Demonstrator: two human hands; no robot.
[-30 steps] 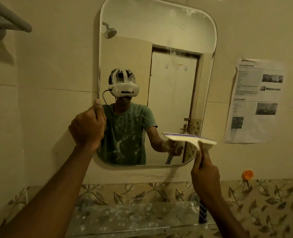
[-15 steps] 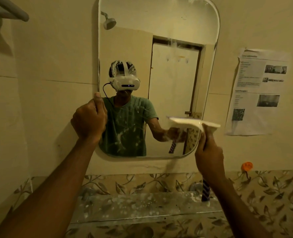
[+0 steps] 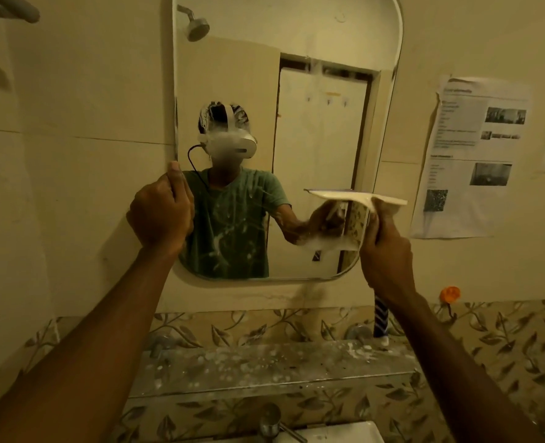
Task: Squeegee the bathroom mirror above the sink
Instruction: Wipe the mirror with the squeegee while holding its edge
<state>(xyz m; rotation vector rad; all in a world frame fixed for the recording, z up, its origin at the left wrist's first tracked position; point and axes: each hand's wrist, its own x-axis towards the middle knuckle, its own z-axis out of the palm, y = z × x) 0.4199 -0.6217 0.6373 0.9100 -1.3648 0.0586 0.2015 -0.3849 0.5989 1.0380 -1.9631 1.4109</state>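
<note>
Rounded frameless wall mirror looked foam-streaked near its lower right corner, where my right hand gripped the white squeegee; my left hand clasped its left edge.

Glossy glass on the mirror, smeared with white foam beside the right grip. Smooth pale plastic for the squeegee blade above that grip; striped handle below. Matt cream wall tile left of the left grip. Crinkled printed paper right of the right grip. Speckled, spattered stone-like shelf and shiny metal tap below both.
</note>
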